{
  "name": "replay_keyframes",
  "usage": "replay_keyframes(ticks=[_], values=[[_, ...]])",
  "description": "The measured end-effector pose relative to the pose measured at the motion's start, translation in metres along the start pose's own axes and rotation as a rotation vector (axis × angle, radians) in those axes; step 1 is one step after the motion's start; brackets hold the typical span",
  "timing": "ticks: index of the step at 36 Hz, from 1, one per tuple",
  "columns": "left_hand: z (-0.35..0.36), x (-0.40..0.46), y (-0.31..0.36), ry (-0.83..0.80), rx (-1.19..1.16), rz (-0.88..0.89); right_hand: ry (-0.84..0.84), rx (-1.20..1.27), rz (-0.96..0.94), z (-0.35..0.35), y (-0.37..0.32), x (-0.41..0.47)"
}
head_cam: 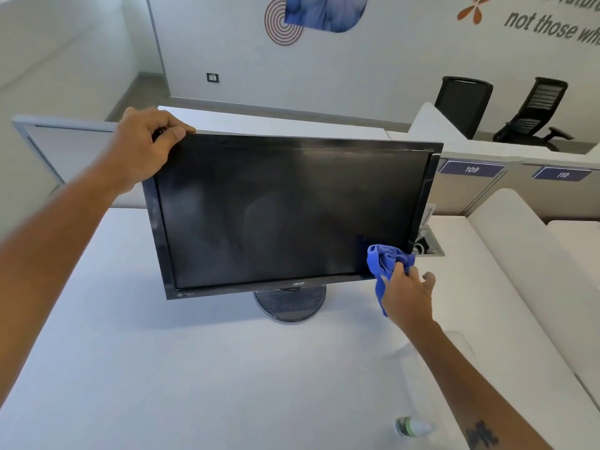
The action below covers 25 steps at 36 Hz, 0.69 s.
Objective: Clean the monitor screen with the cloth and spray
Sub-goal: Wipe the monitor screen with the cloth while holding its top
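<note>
A black monitor [285, 212] stands on a round base on the white desk [162, 368], its dark screen smeared with faint streaks. My left hand [146, 147] grips the monitor's top left corner. My right hand [409, 297] holds a bunched blue cloth [384, 261] pressed against the screen's lower right corner. A small spray bottle [412, 427] with a green label lies on its side on the desk near the front right, apart from both hands.
Low white partitions [519, 254] border the desk on the right and behind. A cable port box [428, 245] sits in the desk behind the monitor's right edge. Two black office chairs [500, 108] stand at the far right by the wall.
</note>
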<state>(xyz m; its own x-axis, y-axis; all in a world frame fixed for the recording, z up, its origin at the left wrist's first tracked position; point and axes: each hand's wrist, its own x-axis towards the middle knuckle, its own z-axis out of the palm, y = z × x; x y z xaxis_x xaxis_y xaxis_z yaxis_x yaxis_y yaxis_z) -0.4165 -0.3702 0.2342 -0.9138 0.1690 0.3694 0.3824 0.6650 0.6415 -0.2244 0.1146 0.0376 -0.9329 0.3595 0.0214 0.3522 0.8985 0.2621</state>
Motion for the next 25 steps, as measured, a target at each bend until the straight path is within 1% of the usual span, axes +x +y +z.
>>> replay_keyframes(ticks=[2, 6, 13, 17, 22, 25], values=[[0.0, 0.0, 0.001, 0.001, 0.004, -0.001, -0.01, -0.023, 0.012, -0.001, 0.007, 0.001], [-0.001, 0.0, -0.001, -0.001, 0.004, -0.004, -0.037, -0.06, -0.028, -0.003, 0.01, -0.001], [0.0, 0.0, -0.007, -0.004, 0.005, -0.001, -0.05, -0.066, -0.044, -0.004, 0.018, 0.012], [0.0, 0.002, -0.003, -0.005, 0.017, 0.005, -0.054, 0.105, -0.024, -0.008, 0.025, 0.032], [0.001, 0.003, 0.001, -0.003, 0.022, -0.001, -0.132, 0.14, -0.054, -0.004, 0.025, 0.039], [0.001, 0.004, 0.002, -0.005, 0.024, -0.009, -0.141, 0.147, -0.1, -0.002, 0.014, 0.038]])
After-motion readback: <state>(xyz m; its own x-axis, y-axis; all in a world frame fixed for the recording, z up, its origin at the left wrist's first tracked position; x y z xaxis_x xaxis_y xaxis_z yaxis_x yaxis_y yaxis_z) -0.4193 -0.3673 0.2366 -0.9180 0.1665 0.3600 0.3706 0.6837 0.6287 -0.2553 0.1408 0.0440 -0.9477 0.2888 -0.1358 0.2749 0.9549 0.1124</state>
